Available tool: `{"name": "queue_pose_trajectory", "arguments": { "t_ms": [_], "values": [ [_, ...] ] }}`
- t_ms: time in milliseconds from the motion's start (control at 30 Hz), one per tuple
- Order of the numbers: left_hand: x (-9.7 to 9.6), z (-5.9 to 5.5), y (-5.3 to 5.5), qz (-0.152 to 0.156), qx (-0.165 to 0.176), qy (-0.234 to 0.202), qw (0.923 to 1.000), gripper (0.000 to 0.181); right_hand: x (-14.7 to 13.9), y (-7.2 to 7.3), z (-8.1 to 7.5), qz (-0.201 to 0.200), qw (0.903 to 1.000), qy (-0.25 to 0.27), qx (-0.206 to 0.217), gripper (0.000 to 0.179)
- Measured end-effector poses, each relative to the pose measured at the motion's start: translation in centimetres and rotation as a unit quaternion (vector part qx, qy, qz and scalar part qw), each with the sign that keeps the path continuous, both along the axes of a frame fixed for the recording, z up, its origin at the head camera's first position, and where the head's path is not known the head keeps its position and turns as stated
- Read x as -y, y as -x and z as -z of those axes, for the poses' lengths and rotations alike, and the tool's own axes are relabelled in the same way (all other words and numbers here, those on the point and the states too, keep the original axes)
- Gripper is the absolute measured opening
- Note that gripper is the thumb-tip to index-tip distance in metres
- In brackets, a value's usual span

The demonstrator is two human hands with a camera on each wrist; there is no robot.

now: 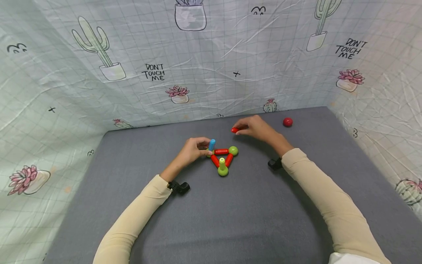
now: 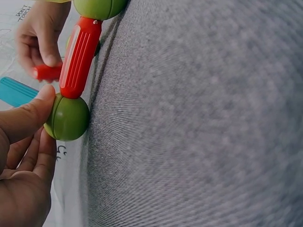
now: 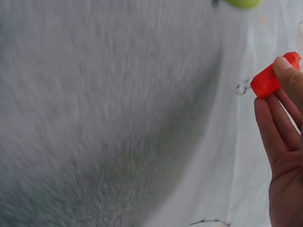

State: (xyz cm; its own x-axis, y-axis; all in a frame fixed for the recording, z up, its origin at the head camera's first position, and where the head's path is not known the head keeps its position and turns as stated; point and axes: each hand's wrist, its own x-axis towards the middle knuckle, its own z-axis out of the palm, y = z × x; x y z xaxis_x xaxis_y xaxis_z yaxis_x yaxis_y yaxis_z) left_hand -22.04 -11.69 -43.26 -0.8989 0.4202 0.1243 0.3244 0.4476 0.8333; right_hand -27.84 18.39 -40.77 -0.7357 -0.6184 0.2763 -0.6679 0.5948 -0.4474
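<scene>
A flat triangle of red rods (image 1: pixel 221 151) and green balls lies on the table. My left hand (image 1: pixel 192 151) grips the left corner ball (image 2: pixel 72 119) between thumb and fingers. From that ball a blue rod (image 1: pixel 212 144) sticks up. On the near corner ball (image 1: pixel 222 171) stands a short light-green rod (image 1: pixel 222 162); the right corner ball (image 1: pixel 233 150) bears no upright rod. Behind and to the right of the triangle, my right hand (image 1: pixel 256 127) pinches a loose red rod (image 3: pixel 266 83) above the table, apart from the triangle.
A dark red ball (image 1: pixel 288 122) sits toward the table's back right corner. The grey table (image 1: pixel 197 227) ends against a hanging cloth (image 1: pixel 211 55) printed with cacti. A small black camera (image 1: pixel 179 187) is strapped to the left wrist, another (image 1: pixel 274 164) to the right.
</scene>
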Motion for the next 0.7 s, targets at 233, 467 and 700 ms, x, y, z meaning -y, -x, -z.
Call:
{"name": "queue_pose_trajectory", "arguments": {
  "t_ms": [233, 467, 700],
  "values": [
    [0.0, 0.1, -0.1, 0.003, 0.002, -0.013, 0.9999, 0.036, 0.8, -2.7, -0.4, -0.006, 0.9947, 0.090, 0.050, 0.027],
    [0.0, 0.0, -0.1, 0.000, -0.001, -0.015, 0.9999, 0.036, 1.3, -4.6, -0.4, -0.014, 0.9876, 0.128, 0.089, 0.025],
    [0.0, 0.0, -0.1, 0.001, 0.001, -0.007, 1.0000, 0.036, 1.7, -5.2, 0.0, -0.025, 0.9850, 0.138, 0.101, 0.023]
  ]
}}
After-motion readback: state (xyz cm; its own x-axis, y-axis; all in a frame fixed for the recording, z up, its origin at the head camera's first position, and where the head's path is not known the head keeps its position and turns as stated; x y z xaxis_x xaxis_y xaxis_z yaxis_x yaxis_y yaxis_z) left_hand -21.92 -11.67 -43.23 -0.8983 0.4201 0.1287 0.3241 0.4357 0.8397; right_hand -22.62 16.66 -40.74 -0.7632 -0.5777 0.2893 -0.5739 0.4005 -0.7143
